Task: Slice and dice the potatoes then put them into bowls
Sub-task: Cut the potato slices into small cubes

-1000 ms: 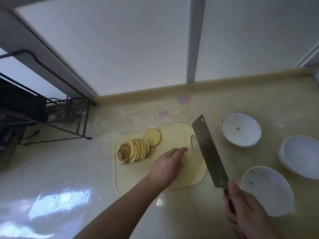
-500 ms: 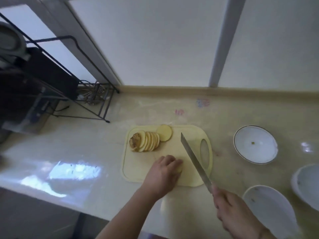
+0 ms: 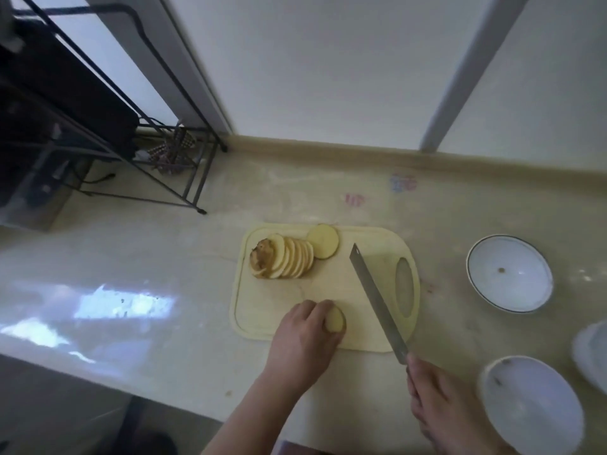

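In the head view, the left hand (image 3: pixel 303 339) is curling its fingers over a potato piece (image 3: pixel 335 320) and holding it down on the near part of the pale cutting board (image 3: pixel 371 257), the cut face of the piece pointing right. The right hand (image 3: pixel 440 405) is gripping the handle of a cleaver (image 3: pixel 377 300), whose long blade is angling from the near right toward the far left, its tip over the middle of the board, to the right of the held piece and apart from it. A fanned row of potato slices (image 3: pixel 289 259) is lying at the far left corner of the board, with a skin-covered end piece at its left, and one round slice (image 3: pixel 323 241) is resting flat at its right end. The board is sitting on the glossy beige table (image 3: pixel 164 257). Right of the board, three white bowls are standing on the table: a far bowl (image 3: pixel 509 274) with a dark rim line, a near bowl (image 3: pixel 532 412), and a third bowl (image 3: pixel 591 353) cut off by the right edge. A black wire rack (image 3: pixel 131 133) is standing at the far left.
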### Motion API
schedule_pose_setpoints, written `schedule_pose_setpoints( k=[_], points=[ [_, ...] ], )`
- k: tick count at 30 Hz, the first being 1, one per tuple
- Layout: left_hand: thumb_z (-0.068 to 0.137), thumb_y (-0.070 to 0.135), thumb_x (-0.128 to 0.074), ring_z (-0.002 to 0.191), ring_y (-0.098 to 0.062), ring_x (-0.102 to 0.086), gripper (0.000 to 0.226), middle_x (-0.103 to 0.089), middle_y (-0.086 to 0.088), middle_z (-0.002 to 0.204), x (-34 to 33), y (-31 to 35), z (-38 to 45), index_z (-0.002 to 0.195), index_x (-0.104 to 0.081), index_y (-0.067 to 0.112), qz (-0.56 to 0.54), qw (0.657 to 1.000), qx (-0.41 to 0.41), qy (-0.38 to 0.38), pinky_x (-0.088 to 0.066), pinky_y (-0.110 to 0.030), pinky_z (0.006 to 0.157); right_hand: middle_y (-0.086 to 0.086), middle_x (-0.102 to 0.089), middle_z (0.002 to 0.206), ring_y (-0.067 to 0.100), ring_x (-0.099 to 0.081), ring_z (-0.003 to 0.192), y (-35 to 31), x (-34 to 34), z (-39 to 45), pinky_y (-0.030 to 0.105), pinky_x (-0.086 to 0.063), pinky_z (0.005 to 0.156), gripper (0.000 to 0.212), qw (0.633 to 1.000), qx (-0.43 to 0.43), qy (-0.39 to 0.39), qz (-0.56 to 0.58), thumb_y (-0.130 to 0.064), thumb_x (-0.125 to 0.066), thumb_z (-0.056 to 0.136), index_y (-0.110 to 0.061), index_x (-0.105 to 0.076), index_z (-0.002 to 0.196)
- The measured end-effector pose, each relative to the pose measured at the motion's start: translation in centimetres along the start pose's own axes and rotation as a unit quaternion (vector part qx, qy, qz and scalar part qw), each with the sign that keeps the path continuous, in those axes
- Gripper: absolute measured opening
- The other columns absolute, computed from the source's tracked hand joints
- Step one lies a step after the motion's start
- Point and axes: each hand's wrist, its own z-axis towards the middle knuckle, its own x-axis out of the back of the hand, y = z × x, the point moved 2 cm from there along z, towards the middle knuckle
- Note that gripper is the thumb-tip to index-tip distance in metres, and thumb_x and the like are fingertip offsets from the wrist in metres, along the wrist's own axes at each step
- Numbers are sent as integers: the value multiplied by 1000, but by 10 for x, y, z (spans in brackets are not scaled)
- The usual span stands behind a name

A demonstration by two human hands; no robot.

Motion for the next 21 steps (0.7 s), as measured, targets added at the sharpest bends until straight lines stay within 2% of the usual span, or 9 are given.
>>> schedule_pose_setpoints(
  k=[2,4,6,8,10,12,14,18,21],
  points=[
    [78,46,-68,77,-23,-63,47,-62,1,88,-7,-8,3,115,-66,16,9,999,-22,21,-54,-29,67,0,-62,57,19,-58,52,-1,2,-1,35,-44,55,93,1000,-2,3,-14,-105,-18,44,-27,-59,76],
    [76,42,-75,75,-24,-62,47,-63,-1,86,-15,-7,11,112,-66,13,12,998,-42,45,-54,-29,66,-2,-61,55,12,-55,50,-7,3,-6,29,-44,56,89,999,6,0,-45,-103,-13,47,-31,-60,72],
    [78,42,-70,76,-25,-60,42,-63,-2,84,-21,-3,19,109,-67,12,3,996,-60,66,-52,-32,69,-2,-60,55,9,-53,51,-11,-3,-12,22,-41,54,75,996,15,0,-89,-89,-15,63,-27,-57,71],
    [79,40,-67,76,-26,-58,38,-61,-3,83,-25,-1,23,105,-67,13,-17,994,-74,85,-48,-35,71,-11,-62,59,5,-51,50,-18,-10,-15,16,-38,51,56,991,34,3,-132,-74,-22,76,-29,-55,77],
    [80,40,-69,78,-25,-57,40,-61,-2,85,-27,-2,23,108,-68,12,-29,993,-81,86,-46,-34,73,-21,-59,55,5,-50,46,-21,-10,-14,15,-37,50,47,992,52,3,-117,-61,-29,86,-25,-55,72],
    [83,43,-69,82,-25,-58,46,-62,-3,91,-26,-5,19,115,-68,11,-22,992,-92,79,-46,-33,77,-17,-54,46,3,-44,45,-23,-3,-9,20,-38,54,43,994,70,9,-89,-56,-34,91,-30,-58,66],
    [86,41,-69,87,-25,-59,45,-62,-5,99,-23,-4,15,118,-68,9,-13,990,-114,85,-48,-33,79,-14,-50,44,1,-39,49,-26,3,-8,25,-37,59,42,995,73,1,-72,-68,-31,82,-39,-57,64],
    [95,18,-68,91,-29,-60,16,-64,-10,106,-19,2,14,102,-72,5,-29,973,-200,114,-53,-38,81,-9,-53,48,12,-48,57,-26,5,-11,36,-47,69,59,993,70,20,-92,-81,-22,64,-32,-53,67],
    [99,14,-65,94,-31,-60,14,-68,-10,107,-20,3,17,98,-74,3,-37,968,-216,118,-52,-38,86,-10,-62,62,14,-58,64,-26,4,-14,34,-48,70,81,988,81,36,-126,-95,-7,58,-31,-52,77]
  ],
)
